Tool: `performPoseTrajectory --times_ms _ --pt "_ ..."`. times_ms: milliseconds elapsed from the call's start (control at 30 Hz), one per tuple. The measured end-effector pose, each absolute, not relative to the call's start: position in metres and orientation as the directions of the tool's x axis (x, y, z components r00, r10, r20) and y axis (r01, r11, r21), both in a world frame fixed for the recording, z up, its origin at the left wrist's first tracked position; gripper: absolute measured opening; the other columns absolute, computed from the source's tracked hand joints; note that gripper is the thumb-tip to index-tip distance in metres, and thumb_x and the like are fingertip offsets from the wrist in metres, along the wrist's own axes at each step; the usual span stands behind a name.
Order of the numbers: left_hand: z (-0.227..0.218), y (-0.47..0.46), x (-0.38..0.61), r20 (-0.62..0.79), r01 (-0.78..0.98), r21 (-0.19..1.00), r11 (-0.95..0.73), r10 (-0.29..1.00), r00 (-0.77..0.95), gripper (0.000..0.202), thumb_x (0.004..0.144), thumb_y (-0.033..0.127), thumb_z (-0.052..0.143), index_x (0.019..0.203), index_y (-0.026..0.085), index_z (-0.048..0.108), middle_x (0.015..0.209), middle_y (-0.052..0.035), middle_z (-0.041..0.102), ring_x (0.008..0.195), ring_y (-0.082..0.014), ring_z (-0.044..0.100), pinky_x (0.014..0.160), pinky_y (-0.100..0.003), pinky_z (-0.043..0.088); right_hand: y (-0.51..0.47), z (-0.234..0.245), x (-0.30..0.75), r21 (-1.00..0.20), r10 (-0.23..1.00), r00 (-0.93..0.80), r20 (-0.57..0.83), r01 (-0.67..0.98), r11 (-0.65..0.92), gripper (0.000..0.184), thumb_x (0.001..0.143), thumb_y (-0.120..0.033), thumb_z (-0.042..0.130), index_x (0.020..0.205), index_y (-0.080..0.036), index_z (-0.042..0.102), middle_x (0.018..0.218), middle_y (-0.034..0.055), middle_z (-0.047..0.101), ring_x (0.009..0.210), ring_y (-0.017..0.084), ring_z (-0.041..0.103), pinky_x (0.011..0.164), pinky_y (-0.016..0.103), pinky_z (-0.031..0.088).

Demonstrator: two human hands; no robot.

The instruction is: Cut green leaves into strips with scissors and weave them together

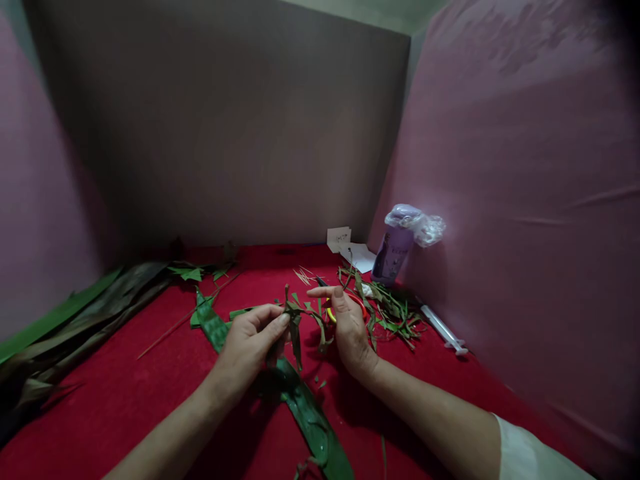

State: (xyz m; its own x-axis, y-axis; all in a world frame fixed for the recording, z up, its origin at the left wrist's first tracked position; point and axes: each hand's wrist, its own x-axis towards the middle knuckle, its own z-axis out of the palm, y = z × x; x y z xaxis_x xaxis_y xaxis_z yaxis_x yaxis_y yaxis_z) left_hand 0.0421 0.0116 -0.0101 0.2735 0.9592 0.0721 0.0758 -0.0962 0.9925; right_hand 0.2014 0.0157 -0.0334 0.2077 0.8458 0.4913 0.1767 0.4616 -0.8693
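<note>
Red cloth [125,400]; long green leaf [305,410] running from far left to near right beneath both hands; left hand [247,347] pinching a folded leaf strip [295,320], axis roughly upright, just left of the right hand [350,330]; right forefinger extended, grip unclear.

The worktop [125,400] wears a red cloth, matt and felt-like. Across it lies a long green leaf [305,407], smooth and waxy with a dull shine. The thin leaf strips [295,320] look drier and matt. The bottle [393,257] is pale purple plastic, capped in crinkled clear film [425,227]. The syringe [443,328] is translucent plastic, the cards [340,238] plain paper, the side wall [525,167] creased pink cloth.
</note>
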Motion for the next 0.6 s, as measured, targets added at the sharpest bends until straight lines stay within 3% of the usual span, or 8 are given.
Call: performPoseTrajectory --times_ms 100,233,367,600 --pt "-0.012 0.011 0.042 0.093 0.105 0.987 -0.124 0.959 0.267 0.022 0.078 0.035 0.053 0.069 0.016 0.055 0.048 0.0054 0.047 0.038 -0.0066 0.038 0.038 -0.019 0.031 0.013 -0.031 0.203 -0.854 0.851 0.118 0.512 0.171 0.491 0.040 0.091 -0.043 0.034 0.082 -0.017 0.064 0.072 0.0023 0.058 0.073 0.017 0.055 0.069 0.028 0.041" --pt "-0.015 0.011 0.042 0.103 0.114 0.984 -0.138 0.957 0.269 0.022 0.078 0.036 0.054 0.071 0.015 0.056 0.049 0.0052 0.046 0.040 -0.0073 0.037 0.039 -0.020 0.031 0.010 -0.033 0.201 -0.821 0.838 0.017 0.545 0.215 0.529 0.025 0.087 -0.036 0.046 0.082 -0.017 0.063 0.075 0.0020 0.059 0.074 0.016 0.054 0.071 0.027 0.041" --pt "-0.016 0.011 0.042 0.146 0.093 0.980 -0.176 0.953 0.265 0.021 0.077 0.036 0.055 0.076 0.015 0.059 0.053 0.0044 0.047 0.044 -0.0075 0.038 0.040 -0.019 0.031 0.008 -0.034 0.198 -0.806 0.830 0.039 0.556 0.267 0.527 0.016 0.084 -0.029 0.052 0.075 -0.017 0.058 0.071 0.0006 0.056 0.071 0.014 0.052 0.068 0.026 0.040" --pt "-0.016 0.010 0.043 0.188 0.008 0.980 -0.197 0.946 0.265 0.016 0.076 0.031 0.057 0.079 0.016 0.061 0.056 0.0037 0.049 0.047 -0.0082 0.038 0.044 -0.019 0.032 0.005 -0.031 0.195 -0.818 0.830 0.030 0.556 0.195 0.541 0.010 0.082 -0.025 0.055 0.074 -0.018 0.054 0.069 -0.0016 0.053 0.066 0.012 0.050 0.064 0.024 0.041"
